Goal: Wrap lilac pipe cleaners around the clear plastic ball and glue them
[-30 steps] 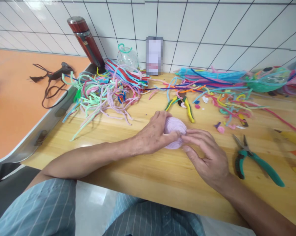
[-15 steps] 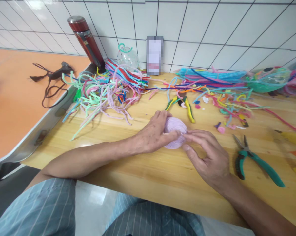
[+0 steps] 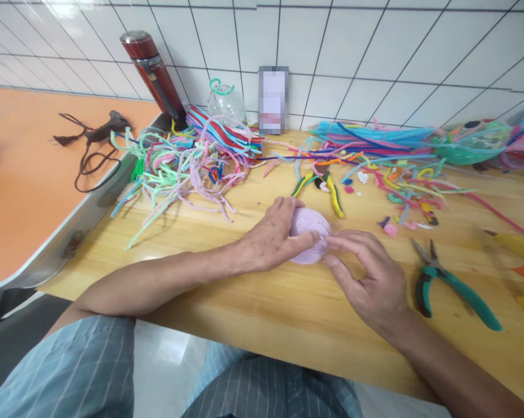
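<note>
A round lilac coil, seemingly wound from pipe cleaner in rings, rests on the wooden table in front of me. My left hand is closed around its left side, the thumb lying across the top and the fingers behind the far edge. At the coil's right side is my right hand, its extended fingertips touching the rim close to my left thumb. The right thumb stays apart from those fingers, and I see nothing between them. Just right of that hand lie teal-handled pliers, jaws pointing away from me.
Loose pipe cleaners heap at the left back. Yellow-green handled pliers lie behind the coil, with scraps to their right. A red thermos, clear globe and phone stand by the wall. A yellow tool lies far right.
The left hand and the coil hold their place. The right hand's fingers shift very slightly at the coil's rim.
</note>
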`<state>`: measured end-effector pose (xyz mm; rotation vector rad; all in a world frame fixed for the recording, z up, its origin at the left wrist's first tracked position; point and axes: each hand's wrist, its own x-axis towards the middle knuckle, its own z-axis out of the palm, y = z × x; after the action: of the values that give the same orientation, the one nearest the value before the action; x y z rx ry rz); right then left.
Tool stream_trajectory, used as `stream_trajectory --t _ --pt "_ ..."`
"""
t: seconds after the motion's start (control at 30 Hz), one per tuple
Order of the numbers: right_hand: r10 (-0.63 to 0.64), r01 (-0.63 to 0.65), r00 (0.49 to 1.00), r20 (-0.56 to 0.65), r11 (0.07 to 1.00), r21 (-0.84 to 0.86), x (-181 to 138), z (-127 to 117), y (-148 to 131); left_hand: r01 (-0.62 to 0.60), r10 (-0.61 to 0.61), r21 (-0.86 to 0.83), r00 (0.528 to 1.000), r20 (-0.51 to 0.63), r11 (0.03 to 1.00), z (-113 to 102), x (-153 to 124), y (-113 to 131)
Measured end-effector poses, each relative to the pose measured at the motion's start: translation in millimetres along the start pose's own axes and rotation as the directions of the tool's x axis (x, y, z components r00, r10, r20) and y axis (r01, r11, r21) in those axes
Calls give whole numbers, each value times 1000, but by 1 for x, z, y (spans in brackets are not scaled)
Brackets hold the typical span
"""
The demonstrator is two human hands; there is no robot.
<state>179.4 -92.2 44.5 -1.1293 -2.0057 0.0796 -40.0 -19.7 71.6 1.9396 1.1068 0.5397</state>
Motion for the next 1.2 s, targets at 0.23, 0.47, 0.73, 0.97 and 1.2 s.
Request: stream_trajectory --t 0.23,0.47,0.73,0.97,1.2 --pt "4 -4 1000 22 1000 -4 2 0 0 -11 11 6 1000 -5 1000 0 -2 0" --pt "37 -38 999 29 998 45 2 2 -4 -23 23 15 1000 -3 1000 1 -2 -1" --pt "49 -52 998 33 994 100 3 3 -4 -28 28 28 1000 3 999 0 -3 1" --pt "65 -68 997 35 992 107 1 3 -2 -27 27 16 1000 3 1000 1 -2 -1" --pt "25 -27 999 28 996 82 2 5 -3 33 -34 23 999 38 999 -7 -3 9"
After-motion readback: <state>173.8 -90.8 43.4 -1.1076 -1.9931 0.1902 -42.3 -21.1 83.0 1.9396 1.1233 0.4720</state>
